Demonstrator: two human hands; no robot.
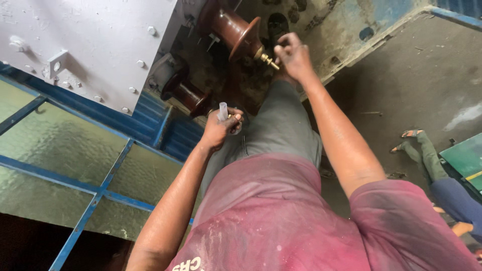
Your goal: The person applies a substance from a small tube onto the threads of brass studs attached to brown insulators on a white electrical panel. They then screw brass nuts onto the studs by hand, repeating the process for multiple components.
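Note:
A brown ceramic insulator bushing [232,29] sticks out from the grey bolted metal casing [90,45], ending in a brass threaded stud [267,59]. My right hand [293,56] pinches the tip of that stud with its fingers closed around it. A second brown insulator bushing [187,94] sits lower on the casing. Just beside it, my left hand [223,128] is closed on a small translucent white tube [222,110] that stands up from my fist. My grey trouser leg [276,125] and red stained shirt fill the view below.
Blue metal frame bars [100,188] cross textured greenish panels at the left. A concrete floor [416,80] lies to the right, where another person's legs in sandals [419,148] stretch out beside a green panel [464,155].

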